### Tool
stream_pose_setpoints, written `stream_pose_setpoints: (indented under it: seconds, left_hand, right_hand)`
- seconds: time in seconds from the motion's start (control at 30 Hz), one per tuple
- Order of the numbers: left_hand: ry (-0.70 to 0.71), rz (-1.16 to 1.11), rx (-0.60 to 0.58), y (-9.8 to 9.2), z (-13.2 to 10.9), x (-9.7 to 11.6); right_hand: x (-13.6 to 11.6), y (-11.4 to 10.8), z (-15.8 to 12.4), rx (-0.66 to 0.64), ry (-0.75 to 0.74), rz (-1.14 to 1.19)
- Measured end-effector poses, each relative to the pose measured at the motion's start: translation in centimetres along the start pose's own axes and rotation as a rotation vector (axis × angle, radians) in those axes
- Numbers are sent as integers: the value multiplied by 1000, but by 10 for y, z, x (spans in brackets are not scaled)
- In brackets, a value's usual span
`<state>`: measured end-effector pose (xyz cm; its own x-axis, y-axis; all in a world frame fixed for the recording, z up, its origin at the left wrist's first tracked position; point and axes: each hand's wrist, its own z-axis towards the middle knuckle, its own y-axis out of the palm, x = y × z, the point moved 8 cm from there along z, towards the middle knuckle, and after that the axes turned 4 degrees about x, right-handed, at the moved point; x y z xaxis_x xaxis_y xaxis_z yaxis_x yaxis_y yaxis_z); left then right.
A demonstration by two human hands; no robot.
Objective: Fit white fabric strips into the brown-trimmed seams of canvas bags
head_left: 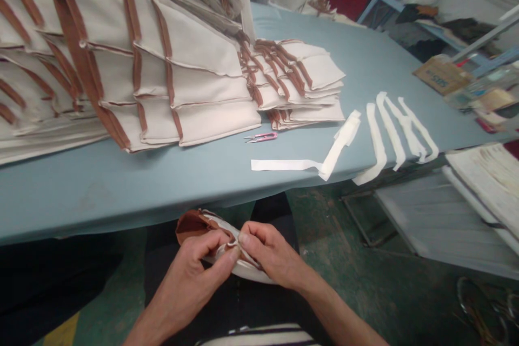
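Observation:
Over my lap, below the table's front edge, a sewn white piece with brown trim is held between both hands. My left hand pinches its edge with thumb and fingertips, and a brown fold of it curls out beyond the knuckles. Close beside, my right hand grips the same edge, thumb pressed on the fabric. The two thumbs nearly meet at the seam. What lies under the fingers is hidden. On the table ahead lie pink-handled thread snips and a white strip running to a folded white bundle.
Stacks of white pieces with brown edging cover the left of the blue-green table. A smaller stack sits mid-table. Several cream strips hang near the right edge. A cardboard box and a grey cart stand at right.

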<state>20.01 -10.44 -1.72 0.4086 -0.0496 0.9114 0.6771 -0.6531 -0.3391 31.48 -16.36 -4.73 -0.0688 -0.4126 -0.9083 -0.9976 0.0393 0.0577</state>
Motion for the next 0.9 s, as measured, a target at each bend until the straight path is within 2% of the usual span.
stream_pose_setpoints:
  seconds: [0.6, 0.9]
  left_hand:
    - [-15, -45, -14, 0, 3, -5]
    - [-69, -116, -32, 3, 4, -11]
  right_hand:
    - [-1, -1, 2, -5, 29, 28]
    - [3, -2, 5, 3, 42, 34]
